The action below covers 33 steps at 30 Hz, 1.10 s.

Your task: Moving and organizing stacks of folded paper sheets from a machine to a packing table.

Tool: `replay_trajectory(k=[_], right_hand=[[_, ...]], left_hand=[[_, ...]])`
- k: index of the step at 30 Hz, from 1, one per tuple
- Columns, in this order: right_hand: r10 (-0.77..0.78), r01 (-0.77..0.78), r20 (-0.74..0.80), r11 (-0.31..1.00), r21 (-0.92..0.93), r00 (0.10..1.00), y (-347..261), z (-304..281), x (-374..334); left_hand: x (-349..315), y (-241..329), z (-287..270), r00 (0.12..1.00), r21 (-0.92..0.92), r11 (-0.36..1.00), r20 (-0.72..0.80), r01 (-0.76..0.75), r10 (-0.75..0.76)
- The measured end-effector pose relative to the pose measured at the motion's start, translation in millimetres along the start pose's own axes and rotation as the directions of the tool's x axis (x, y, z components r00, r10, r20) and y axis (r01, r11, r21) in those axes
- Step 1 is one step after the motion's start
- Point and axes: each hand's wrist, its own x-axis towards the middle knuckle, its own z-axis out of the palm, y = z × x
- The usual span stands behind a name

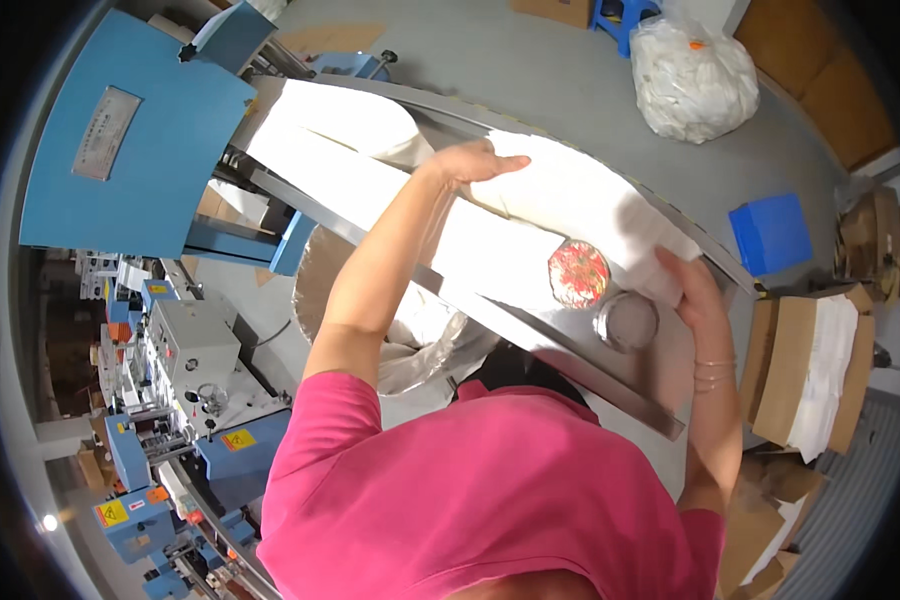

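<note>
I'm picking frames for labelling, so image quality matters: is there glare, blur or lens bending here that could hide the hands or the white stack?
Head view: the white stack is overexposed, nearly featureless under both hands; the left hand is sharp, the right hand slightly soft; the metal table edge bows from fisheye distortion, and the corners vignette to black.

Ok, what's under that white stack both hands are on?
The white stack lies on a sloped metal tray, left hand on top, right hand at its end. Beside it sit a red patterned tin and a round lid. Anything beneath the stack is covered.
</note>
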Motion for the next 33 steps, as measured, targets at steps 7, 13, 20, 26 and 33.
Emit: replay_trajectory(k=[7, 13, 20, 26, 33], right_hand=[[0.010, -0.008, -0.139, 1.000, 0.010, 0.990, -5.3, 8.6, -6.8], [-0.194, 0.185, -0.055, 0.972, -0.143, 0.979, 2.7, 24.5, 11.7], [-0.202, 0.190, -0.121, 0.976, -0.106, 0.972, -20.3, 35.9, -17.4], [-0.496, 0.475, -0.173, 0.867, -0.150, 0.851, -22.8, 41.7, -54.9], [-0.765, 0.628, -0.409, 0.643, -0.438, 0.498, -14.7, 46.8, -154.9]], left_hand=[[-6.5, -8.7, -13.2, 0.999, -0.282, 0.959, 0.030, -0.019, 0.029], [15.1, 3.1, -1.9, 0.998, -0.171, 0.984, 0.038, -0.044, 0.052], [-4.0, 14.9, 9.7, 0.968, -0.390, 0.888, -0.040, -0.244, 0.248], [-39.2, 41.6, 13.5, 0.896, -0.412, 0.797, -0.156, -0.441, 0.415], [-50.0, 82.2, 44.3, 0.732, -0.191, 0.707, -0.205, -0.681, 0.649]])
